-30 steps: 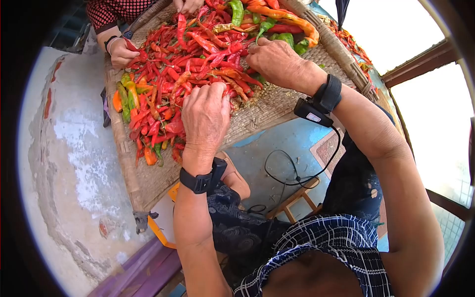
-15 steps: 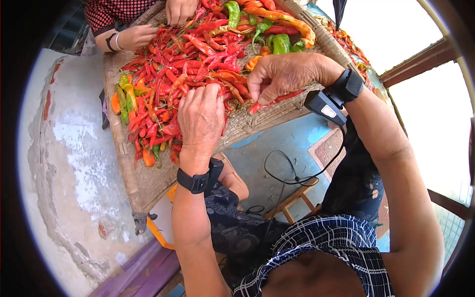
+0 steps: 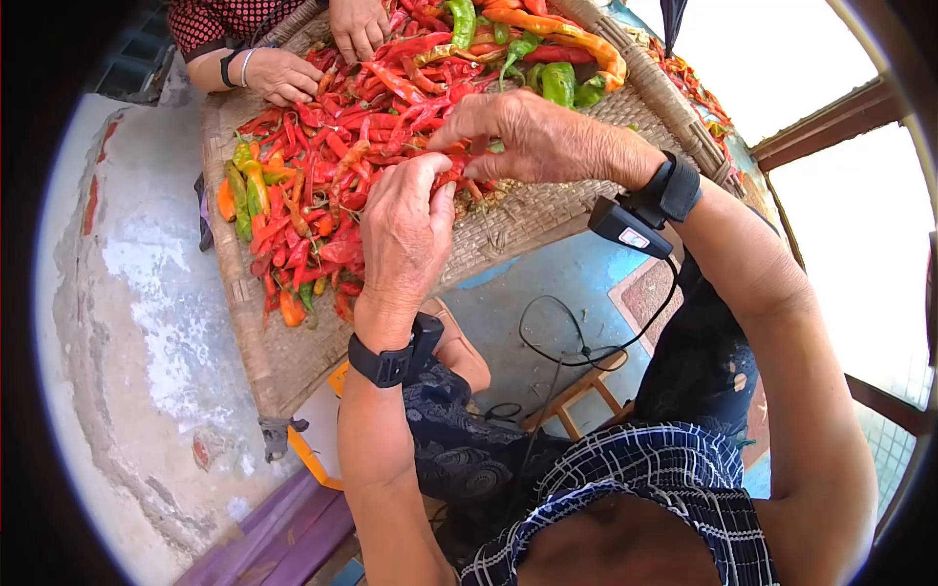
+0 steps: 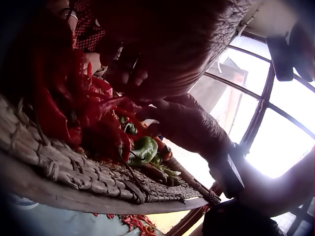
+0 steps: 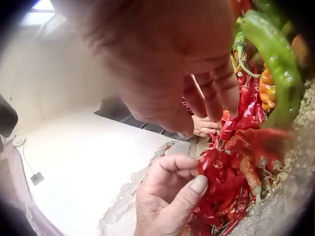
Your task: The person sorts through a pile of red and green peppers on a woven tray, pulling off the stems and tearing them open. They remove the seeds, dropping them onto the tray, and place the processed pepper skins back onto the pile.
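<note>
Red peppers (image 3: 396, 86) lie heaped on a woven mat tray (image 3: 528, 220). At the heap's near side, my left hand (image 3: 401, 230) has its fingers curled; in the right wrist view its thumb and forefinger (image 5: 167, 201) pinch a red pepper (image 5: 209, 164). My right hand (image 3: 547, 142) hovers over the peppers just right of the left one, thumb and fingers apart, nothing visible between them. The right wrist view shows the right hand (image 5: 162, 59) above the left, fingers extended. Green peppers (image 3: 559, 85) sit beyond the right hand.
Another person's hands (image 3: 283, 76) touch the heap at the far left. Green and yellow peppers (image 3: 256, 186) lie at its left side. A black cable (image 3: 583, 352) and a wooden stool (image 3: 576, 400) are below the tray. More peppers (image 3: 699, 93) lie beyond its right edge.
My right hand has moved up and left from the near edge; the red pepper it held half a second ago no longer shows in it. The other person's hands have shifted.
</note>
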A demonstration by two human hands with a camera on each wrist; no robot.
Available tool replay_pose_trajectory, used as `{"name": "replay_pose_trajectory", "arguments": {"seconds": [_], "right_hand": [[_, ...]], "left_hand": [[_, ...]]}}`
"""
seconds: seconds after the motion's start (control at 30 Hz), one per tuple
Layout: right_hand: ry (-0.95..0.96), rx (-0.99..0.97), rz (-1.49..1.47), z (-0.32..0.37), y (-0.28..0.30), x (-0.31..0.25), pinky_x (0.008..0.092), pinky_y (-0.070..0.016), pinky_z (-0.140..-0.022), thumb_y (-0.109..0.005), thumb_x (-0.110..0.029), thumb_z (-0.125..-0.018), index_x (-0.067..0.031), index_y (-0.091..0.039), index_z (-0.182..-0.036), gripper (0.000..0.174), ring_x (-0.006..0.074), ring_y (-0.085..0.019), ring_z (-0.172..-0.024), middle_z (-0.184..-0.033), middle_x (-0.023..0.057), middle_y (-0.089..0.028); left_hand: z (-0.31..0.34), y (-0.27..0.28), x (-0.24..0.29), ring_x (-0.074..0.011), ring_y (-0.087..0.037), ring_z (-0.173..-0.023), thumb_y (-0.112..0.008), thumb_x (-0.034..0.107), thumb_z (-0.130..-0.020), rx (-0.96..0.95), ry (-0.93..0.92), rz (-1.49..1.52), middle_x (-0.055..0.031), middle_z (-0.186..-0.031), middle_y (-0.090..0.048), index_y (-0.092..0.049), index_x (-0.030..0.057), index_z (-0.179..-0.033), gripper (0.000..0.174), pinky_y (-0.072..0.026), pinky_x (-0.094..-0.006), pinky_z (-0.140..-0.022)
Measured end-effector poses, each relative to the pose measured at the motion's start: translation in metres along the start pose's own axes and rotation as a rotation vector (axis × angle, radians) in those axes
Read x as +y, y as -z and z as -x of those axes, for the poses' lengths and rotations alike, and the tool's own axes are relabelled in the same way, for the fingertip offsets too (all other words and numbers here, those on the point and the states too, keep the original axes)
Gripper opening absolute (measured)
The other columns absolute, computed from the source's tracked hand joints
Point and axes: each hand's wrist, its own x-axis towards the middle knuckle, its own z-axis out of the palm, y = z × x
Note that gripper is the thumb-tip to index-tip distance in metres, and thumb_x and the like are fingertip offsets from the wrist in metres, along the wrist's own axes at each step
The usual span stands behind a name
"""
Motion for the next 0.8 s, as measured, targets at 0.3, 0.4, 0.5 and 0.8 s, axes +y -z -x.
{"name": "replay_pose_trajectory", "arguments": {"seconds": [0.3,0.4,0.5,0.8], "right_hand": [[-0.175,-0.166,-0.070,0.006,0.007,-0.009,0.0367,-0.0510,-0.078,-0.066,-0.020,-0.091,0.0021,-0.064,-0.102,0.025,0.0291,-0.064,-0.087,-0.087,0.0146,-0.065],[-0.210,-0.204,-0.154,0.002,0.020,-0.006,0.0317,-0.0478,-0.067,-0.062,-0.026,-0.094,0.0016,-0.063,-0.097,0.027,0.0159,-0.058,-0.071,-0.074,0.0070,-0.062],[-0.529,-0.570,-0.369,0.003,0.048,-0.009,0.0288,-0.0451,-0.062,-0.060,-0.022,-0.093,0.0025,-0.063,-0.092,0.025,0.0115,-0.055,-0.065,-0.066,-0.0004,-0.057],[-0.284,-0.019,-0.324,-0.003,0.030,0.018,0.0273,-0.0509,-0.059,-0.063,-0.022,-0.090,0.0000,-0.067,-0.104,0.027,0.0097,-0.059,-0.063,-0.072,0.0018,-0.062]], "left_hand": [[0.000,0.005,0.000,-0.0270,-0.066,-0.091,-0.064,0.000,-0.086,-0.050,0.141,0.208,-0.0164,-0.100,-0.065,-0.055,0.0036,-0.114,0.029,-0.0531,-0.0372,-0.080],[-0.001,0.007,-0.009,-0.0289,-0.065,-0.092,-0.065,0.001,-0.084,0.008,0.147,0.013,-0.0158,-0.100,-0.065,-0.057,0.0039,-0.114,0.031,-0.0517,-0.0392,-0.082],[0.000,0.004,-0.015,-0.0308,-0.063,-0.094,-0.066,0.002,-0.083,0.012,0.071,-0.064,-0.0145,-0.101,-0.065,-0.059,0.0041,-0.113,0.031,-0.0501,-0.0404,-0.084],[0.006,-0.020,-0.011,-0.0279,-0.055,-0.092,-0.069,0.007,-0.077,-0.197,-0.128,-0.288,-0.0094,-0.094,-0.058,-0.062,0.0092,-0.111,0.035,-0.0438,-0.0401,-0.080]]}}
